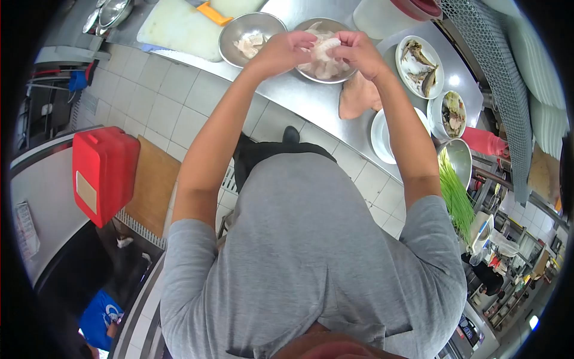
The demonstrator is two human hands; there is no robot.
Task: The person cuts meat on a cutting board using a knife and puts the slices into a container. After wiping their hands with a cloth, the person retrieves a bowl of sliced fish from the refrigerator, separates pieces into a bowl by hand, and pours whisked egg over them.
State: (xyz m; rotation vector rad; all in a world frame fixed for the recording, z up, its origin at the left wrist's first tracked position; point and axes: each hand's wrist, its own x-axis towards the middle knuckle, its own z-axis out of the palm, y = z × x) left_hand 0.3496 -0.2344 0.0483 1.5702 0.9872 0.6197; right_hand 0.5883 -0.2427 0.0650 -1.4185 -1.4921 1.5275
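Note:
My left hand [286, 51] and my right hand [357, 52] are raised together over a steel bowl [342, 76] on the steel counter [311, 102]. Both grip one pale piece of raw seafood [327, 45] between the fingertips. The bowl below holds more pale pieces. A second steel bowl [230, 37] with a few pale pieces stands just left of it.
A white cutting board [179, 27] with an orange-handled tool [213, 12] lies at the far left. Right of my hands are a plate of fish [418, 66], a small bowl of food [453, 113], an empty white plate [382, 137], green chives [455, 194] and a red container [103, 170].

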